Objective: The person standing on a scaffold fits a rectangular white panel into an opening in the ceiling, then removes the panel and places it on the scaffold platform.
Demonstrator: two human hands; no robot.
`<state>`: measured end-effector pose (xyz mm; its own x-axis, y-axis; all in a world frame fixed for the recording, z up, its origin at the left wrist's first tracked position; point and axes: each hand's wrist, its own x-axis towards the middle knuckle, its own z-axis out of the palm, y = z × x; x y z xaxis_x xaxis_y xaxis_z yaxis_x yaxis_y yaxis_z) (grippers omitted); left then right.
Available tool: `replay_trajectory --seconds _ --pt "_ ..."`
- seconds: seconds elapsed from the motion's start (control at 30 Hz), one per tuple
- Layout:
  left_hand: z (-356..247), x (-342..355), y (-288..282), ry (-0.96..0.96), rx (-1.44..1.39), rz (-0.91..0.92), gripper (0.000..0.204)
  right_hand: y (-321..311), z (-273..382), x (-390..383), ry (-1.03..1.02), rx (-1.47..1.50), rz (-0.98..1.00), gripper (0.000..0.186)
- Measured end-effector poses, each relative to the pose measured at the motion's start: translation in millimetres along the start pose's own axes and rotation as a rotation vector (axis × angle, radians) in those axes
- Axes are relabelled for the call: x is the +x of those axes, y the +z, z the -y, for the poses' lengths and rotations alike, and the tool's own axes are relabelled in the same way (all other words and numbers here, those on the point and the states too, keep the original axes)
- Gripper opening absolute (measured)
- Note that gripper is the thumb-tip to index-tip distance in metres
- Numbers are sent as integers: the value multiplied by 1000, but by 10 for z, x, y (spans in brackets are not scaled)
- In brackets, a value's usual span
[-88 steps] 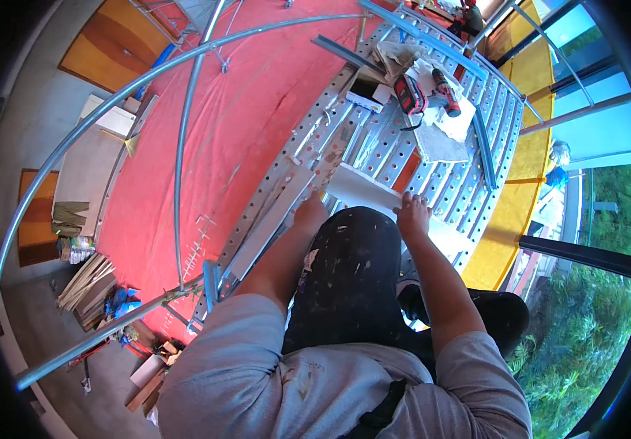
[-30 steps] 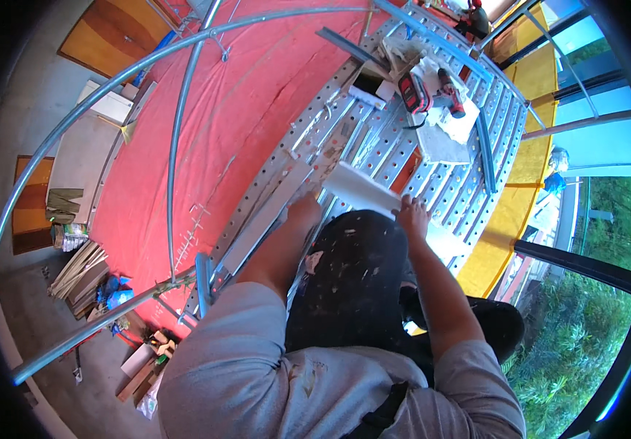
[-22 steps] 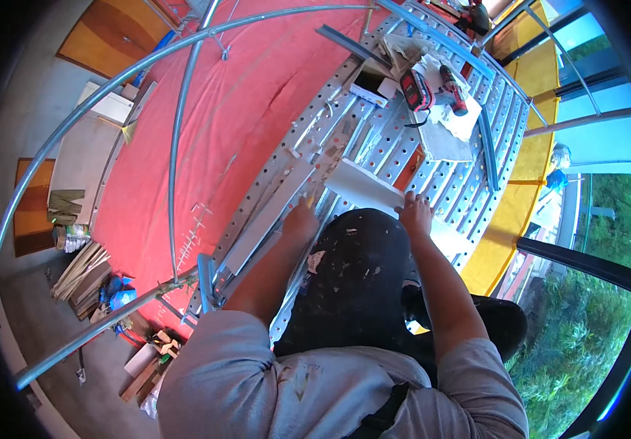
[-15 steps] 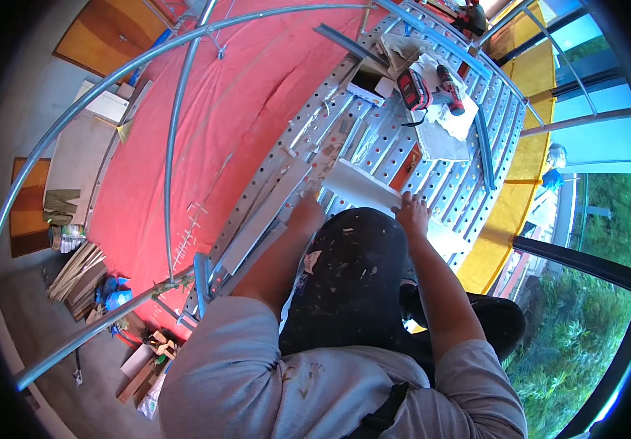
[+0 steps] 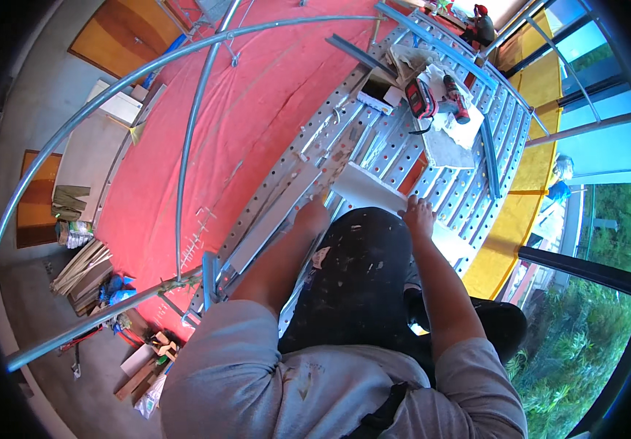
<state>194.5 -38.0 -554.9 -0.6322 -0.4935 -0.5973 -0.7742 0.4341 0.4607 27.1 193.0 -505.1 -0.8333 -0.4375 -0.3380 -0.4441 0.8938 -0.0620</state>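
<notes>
My left hand (image 5: 312,214) is left of my raised knee, fingers closed round something small, too indistinct to name, beside the left end of a white board (image 5: 366,186). My right hand (image 5: 419,214) grips that board at its right, fingers bent over it. The board lies crosswise just beyond the knee on the perforated metal platform (image 5: 421,186); another white piece (image 5: 453,243) shows right of my wrist. A long grey-white strip (image 5: 271,218) lies by my left forearm.
Farther along sit a cordless drill (image 5: 456,99), a red-black tool (image 5: 420,99), an open box (image 5: 377,96) and metal channels (image 5: 491,157). Curved tube rails (image 5: 132,72) border the left, over red sheeting (image 5: 154,175). Another person (image 5: 483,28) crouches at the far end.
The view has shifted slightly, moving the scene a little rightward in the picture. My hands stay at the board, the left one moving only slightly.
</notes>
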Motion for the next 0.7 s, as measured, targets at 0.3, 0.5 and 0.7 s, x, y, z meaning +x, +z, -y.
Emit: replay_trajectory --seconds 0.3,0.5,0.7 --pt "4 176 -72 -44 54 0 42 -35 82 9 -24 30 1 42" --pt "-60 185 29 -75 9 49 41 51 3 0 -29 -25 -46 42" --pt "-109 175 -19 -99 -3 -19 40 -15 32 -6 -26 30 -22 41"
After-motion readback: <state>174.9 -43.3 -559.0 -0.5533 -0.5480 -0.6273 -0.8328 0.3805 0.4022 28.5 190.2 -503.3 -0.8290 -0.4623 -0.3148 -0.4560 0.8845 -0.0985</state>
